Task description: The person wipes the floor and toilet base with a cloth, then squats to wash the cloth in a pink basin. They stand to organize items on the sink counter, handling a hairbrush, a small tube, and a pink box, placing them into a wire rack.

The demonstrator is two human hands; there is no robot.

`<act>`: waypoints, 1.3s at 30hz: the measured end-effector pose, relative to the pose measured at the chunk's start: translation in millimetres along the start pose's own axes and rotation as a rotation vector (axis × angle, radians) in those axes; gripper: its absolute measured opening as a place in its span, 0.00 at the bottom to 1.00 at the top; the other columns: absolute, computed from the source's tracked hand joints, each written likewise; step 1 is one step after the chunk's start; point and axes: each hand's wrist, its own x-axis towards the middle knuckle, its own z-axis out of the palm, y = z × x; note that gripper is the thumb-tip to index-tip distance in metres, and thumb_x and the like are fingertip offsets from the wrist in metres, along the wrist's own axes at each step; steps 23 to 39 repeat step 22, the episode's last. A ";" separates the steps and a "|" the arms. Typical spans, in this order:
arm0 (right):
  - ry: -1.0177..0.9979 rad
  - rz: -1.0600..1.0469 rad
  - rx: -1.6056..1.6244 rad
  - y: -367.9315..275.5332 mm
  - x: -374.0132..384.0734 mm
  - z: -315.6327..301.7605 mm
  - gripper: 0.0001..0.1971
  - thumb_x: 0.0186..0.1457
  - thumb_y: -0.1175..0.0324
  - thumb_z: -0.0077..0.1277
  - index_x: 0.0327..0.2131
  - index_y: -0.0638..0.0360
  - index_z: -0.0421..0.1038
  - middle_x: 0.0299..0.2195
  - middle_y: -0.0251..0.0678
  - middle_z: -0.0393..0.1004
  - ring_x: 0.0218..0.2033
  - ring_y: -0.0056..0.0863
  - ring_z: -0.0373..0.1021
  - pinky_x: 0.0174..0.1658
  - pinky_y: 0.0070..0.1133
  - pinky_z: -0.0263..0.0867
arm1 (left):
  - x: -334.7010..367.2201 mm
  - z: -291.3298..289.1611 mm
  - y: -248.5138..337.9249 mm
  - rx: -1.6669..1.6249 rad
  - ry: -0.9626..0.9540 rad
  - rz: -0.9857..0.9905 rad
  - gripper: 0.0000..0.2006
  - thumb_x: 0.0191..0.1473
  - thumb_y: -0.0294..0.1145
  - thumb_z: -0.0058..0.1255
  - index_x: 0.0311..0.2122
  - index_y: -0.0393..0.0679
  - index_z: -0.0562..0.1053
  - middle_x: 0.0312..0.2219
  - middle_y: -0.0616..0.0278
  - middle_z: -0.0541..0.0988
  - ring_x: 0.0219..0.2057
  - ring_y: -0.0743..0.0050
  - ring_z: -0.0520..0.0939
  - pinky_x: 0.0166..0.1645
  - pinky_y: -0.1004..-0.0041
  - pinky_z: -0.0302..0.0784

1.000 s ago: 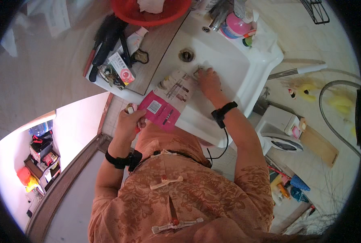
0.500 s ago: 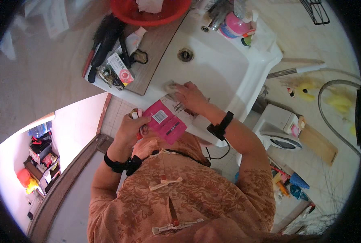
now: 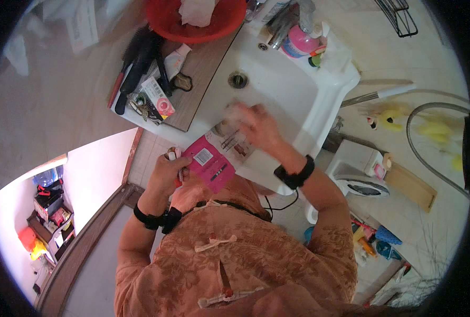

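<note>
My left hand [image 3: 166, 173] is closed round the left edge of a pink printed package [image 3: 214, 164], flat like a card or an opened-out carton, with a barcode on it. Small white and red stick-like items [image 3: 173, 154] are tucked in the same fist; their kind is unclear. The package's paler upper half reaches over the near rim of the white washbasin [image 3: 298, 95]. Above that half, my right hand [image 3: 258, 127] is smeared by motion. Something pale may be at its fingertips, but blur hides it.
On the wooden board [image 3: 206, 79] beside the basin are hairbrushes [image 3: 140, 61], a tube [image 3: 178, 59], a small box [image 3: 158, 98] and a red basin [image 3: 192, 34]. A pink bottle [image 3: 300, 41] stands by the faucet [image 3: 283, 30]. A shower hose [image 3: 411, 129] hangs on the right.
My right hand has lifted and blurred, moving slightly right over the package. My left hand still grips the package, which has shifted slightly left with the view.
</note>
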 end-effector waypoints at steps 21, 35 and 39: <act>0.008 0.159 -0.235 51.7 -3.6 -8.2 0.21 0.52 0.56 0.43 0.50 0.46 0.61 0.29 0.48 0.66 0.28 0.41 0.67 0.34 0.33 0.63 | 3.2 -1.5 -7.8 0.030 -0.019 0.029 0.04 0.47 0.23 0.49 0.29 0.39 0.67 0.16 0.64 0.69 0.14 0.79 0.67 0.17 0.77 0.63; -0.078 0.126 -0.211 41.4 -6.0 -6.3 0.31 0.47 0.48 0.48 0.51 0.54 0.59 0.36 0.53 0.67 0.34 0.40 0.68 0.35 0.32 0.63 | 4.0 -0.2 -7.8 -0.001 -0.024 0.017 0.04 0.47 0.23 0.49 0.29 0.39 0.67 0.16 0.64 0.69 0.14 0.78 0.68 0.17 0.77 0.63; -0.078 0.126 -0.211 41.4 -6.0 -6.3 0.31 0.47 0.48 0.48 0.51 0.54 0.59 0.36 0.53 0.67 0.34 0.40 0.68 0.35 0.32 0.63 | 4.0 -0.2 -7.8 -0.001 -0.024 0.017 0.04 0.47 0.23 0.49 0.29 0.39 0.67 0.16 0.64 0.69 0.14 0.78 0.68 0.17 0.77 0.63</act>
